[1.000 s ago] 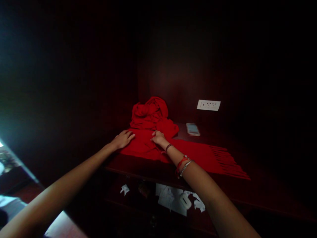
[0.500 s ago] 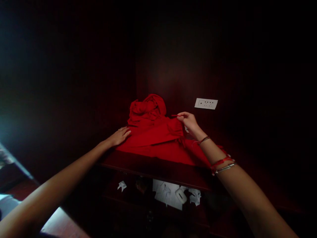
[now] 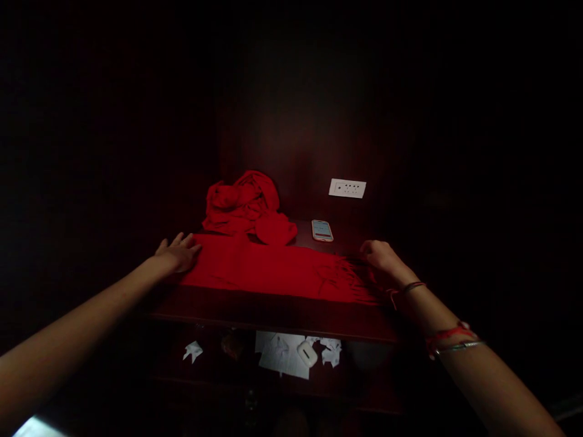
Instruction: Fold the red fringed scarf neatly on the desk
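A red fringed scarf [image 3: 255, 267] lies spread out along a dark wooden shelf. At its left end rests my left hand [image 3: 177, 250], fingers spread and palm down on the cloth. My right hand [image 3: 381, 256] is at the fringed right end, its fingers closed around the far fringe corner; shadow partly hides the fingertips. Behind the scarf sits a bunched heap of red cloth [image 3: 243, 200], with a rounded fold [image 3: 276, 229] of red cloth at its front right.
A lit phone [image 3: 322, 230] lies behind the scarf, below a white wall socket [image 3: 347, 188]. On the lower shelf are printed paper [image 3: 285, 358], a white earbud case [image 3: 306, 354] and crumpled white scraps [image 3: 193, 351]. Dark panels enclose the back and sides.
The scarf's lifted upper layer is now flat, uncovering the phone and fringe. My right hand went down and right; my left hand shifted to the scarf's left end, fingers spreading.
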The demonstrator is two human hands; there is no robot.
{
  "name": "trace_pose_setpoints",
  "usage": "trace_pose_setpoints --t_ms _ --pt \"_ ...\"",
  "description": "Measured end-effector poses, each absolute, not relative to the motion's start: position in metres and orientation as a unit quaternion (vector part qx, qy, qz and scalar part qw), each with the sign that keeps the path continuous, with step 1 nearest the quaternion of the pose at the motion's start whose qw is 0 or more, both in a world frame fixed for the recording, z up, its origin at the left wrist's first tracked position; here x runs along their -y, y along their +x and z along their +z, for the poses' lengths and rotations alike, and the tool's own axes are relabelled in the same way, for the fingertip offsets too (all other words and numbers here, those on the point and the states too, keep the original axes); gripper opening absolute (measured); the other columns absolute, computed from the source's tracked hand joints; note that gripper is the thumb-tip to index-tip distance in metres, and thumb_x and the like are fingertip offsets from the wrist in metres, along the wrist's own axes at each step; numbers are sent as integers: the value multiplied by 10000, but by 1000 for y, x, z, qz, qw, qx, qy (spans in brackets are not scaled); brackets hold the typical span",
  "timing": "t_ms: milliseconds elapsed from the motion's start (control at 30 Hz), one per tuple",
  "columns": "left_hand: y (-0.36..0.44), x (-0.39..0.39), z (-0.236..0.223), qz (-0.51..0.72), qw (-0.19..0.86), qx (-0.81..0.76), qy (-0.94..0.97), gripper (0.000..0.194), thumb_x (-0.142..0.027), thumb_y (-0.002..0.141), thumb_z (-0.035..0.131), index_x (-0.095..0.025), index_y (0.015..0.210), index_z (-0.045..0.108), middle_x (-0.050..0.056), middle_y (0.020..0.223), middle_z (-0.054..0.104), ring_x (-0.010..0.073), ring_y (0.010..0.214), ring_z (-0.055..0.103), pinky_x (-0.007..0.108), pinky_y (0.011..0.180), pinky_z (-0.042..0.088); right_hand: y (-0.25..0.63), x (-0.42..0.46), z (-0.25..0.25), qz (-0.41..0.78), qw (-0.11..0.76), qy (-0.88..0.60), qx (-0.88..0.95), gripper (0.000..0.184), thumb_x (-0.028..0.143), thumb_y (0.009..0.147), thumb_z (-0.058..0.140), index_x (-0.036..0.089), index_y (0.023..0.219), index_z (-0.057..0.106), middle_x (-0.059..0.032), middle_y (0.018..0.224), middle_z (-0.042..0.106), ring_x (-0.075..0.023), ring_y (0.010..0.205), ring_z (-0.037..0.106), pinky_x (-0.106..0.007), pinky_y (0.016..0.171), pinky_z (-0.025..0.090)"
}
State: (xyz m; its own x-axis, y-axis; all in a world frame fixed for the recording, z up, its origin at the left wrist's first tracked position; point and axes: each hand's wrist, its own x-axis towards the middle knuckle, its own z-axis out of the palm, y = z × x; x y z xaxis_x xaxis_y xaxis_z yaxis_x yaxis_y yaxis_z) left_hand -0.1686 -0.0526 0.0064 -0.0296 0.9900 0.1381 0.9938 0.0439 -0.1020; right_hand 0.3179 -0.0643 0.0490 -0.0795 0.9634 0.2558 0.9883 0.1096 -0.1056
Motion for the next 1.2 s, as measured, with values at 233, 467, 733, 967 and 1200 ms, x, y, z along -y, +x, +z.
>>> trace_pose_setpoints --t_ms 233,467,733,967,1200 --pt "-72 25 17 -70 54 633 -769 530 -373 823 225 -155 1306 202 87 1367 164 229 1230 174 372 960 226 234 86 29 5 103 -476 874 497 370 702 527 193 1157 432 -96 1139 450 -222 1038 413 -324 842 335" --pt "-116 16 -8 -154 -28 669 -727 600 -381 827 117 -8 1295 152 167 1298 300 219 1181 300 330 955 247 221 59 21 12 89 -715 693 546 417 727 491 171 1200 371 -178 1134 462 -300 1018 444 -403 766 373" --pt "-131 31 -23 -37 37 614 -788 868 -560 635 452 -65 1298 190 165 1332 228 278 1209 220 332 951 245 262 44 42 33 131 -687 714 328 81 691 451 185 981 561 -94 964 597 -172 888 549 -201 668 386" --pt "-126 19 -30 -63 39 655 -752 581 -450 798 164 -144 1281 273 84 1313 306 229 1200 257 368 940 247 350 47 68 29 206 -748 630 246 111 681 465 115 879 612 -93 814 608 -153 746 560 -202 608 387" --pt "-128 17 -24 -44 37 660 -749 539 -408 804 180 -166 1273 295 84 1323 287 248 1202 246 404 933 248 322 59 37 -45 206 -693 689 409 217 694 523 195 1101 491 -120 1186 355 -240 1023 416 -354 803 381"
